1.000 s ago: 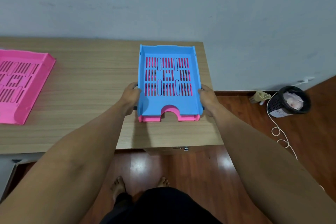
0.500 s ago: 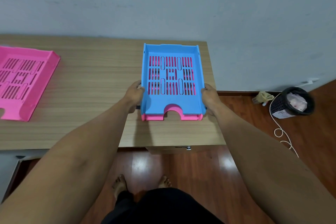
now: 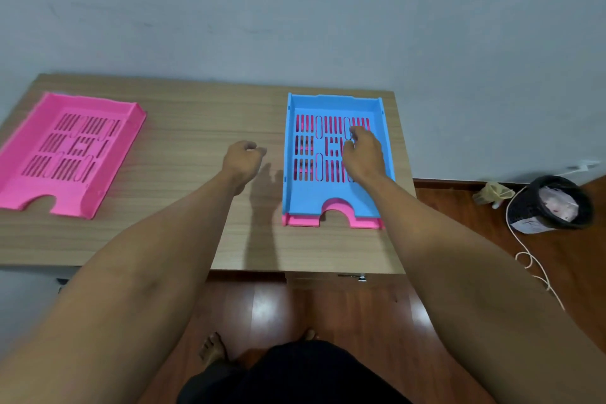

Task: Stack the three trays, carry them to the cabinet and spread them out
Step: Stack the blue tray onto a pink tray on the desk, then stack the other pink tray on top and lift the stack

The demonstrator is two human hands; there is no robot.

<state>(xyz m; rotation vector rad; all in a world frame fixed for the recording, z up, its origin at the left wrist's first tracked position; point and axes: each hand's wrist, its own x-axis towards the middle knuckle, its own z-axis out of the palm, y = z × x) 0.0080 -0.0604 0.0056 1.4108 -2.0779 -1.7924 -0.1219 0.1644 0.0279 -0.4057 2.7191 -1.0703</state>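
A blue slotted tray [image 3: 303,193] rests on top of a pink tray [image 3: 301,220] at the right end of the wooden cabinet top [image 3: 196,174]. Only the pink tray's front lip and strips through the slots show. A second pink tray [image 3: 108,154] lies alone at the far left. My right hand [image 3: 364,154] hovers over the blue tray's floor with fingers loosely curled, holding nothing. My left hand [image 3: 241,159] hangs above the bare wood just left of the stack, fingers curled, empty.
A grey wall runs behind the cabinet. To the right on the wooden floor stand a black waste basket [image 3: 557,203], a crumpled yellow item [image 3: 492,193] and a white cord [image 3: 531,262]. My bare feet are on the floor in front of the cabinet.
Both hands have let go of the stacked trays' sides. The right hand moved over the blue tray, the left moved off to the left. The stack stays put.
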